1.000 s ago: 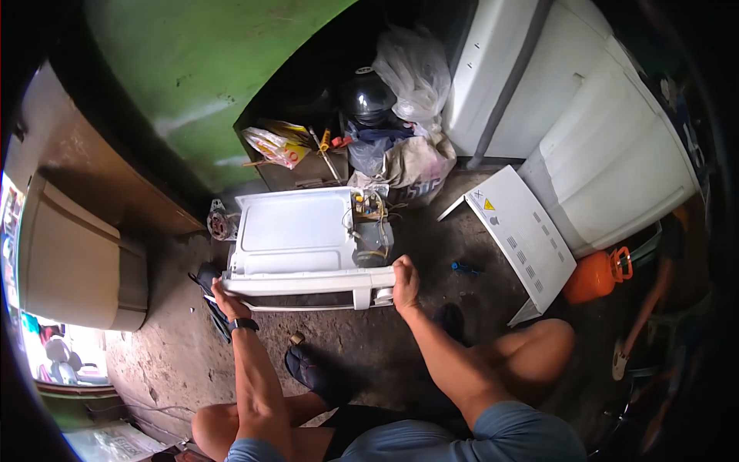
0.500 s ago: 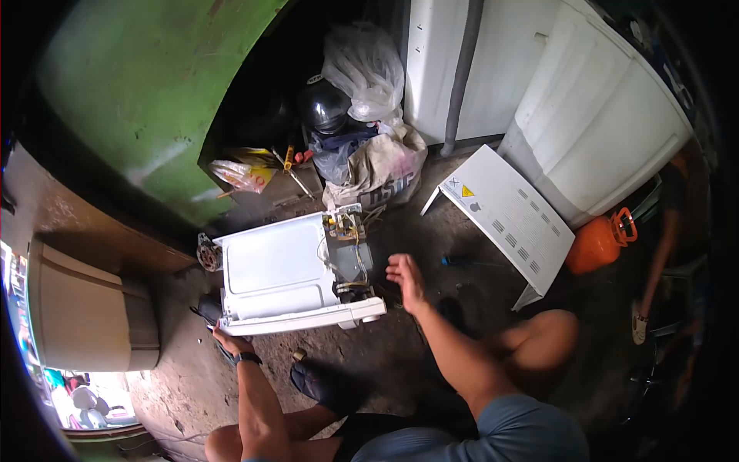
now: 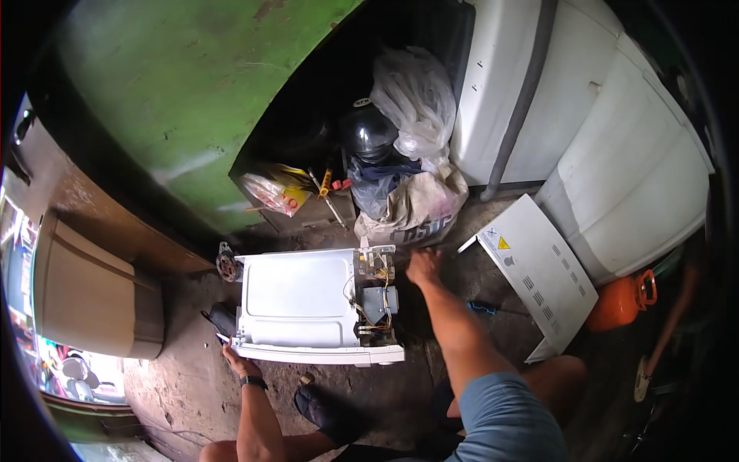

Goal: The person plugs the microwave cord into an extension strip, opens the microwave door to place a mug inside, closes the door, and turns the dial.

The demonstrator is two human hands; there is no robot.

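Note:
A microwave oven (image 3: 299, 296) without its outer cover sits on the floor in front of me, its white cavity top facing up. Along its right side, wires and a grey transformer-like block (image 3: 379, 305) are exposed. My left hand (image 3: 236, 356) grips the front left corner of the oven. Beyond the oven's back right corner, my right hand (image 3: 425, 266) reaches down close to the floor by a printed sack (image 3: 419, 204). Its fingertips point away from me, and whatever they may touch is hidden.
A white vented metal cover (image 3: 543, 269) stands to the right, with an orange gas cylinder (image 3: 622, 302) behind it. A blue-handled tool (image 3: 482, 309) lies on the floor. A black helmet (image 3: 369, 135) and plastic bags (image 3: 416, 100) are at the back, beside a green panel (image 3: 177, 100).
My right hand has moved forward from beside the oven to the floor near the sack. My left hand stays at the oven's corner. The camera view has shifted.

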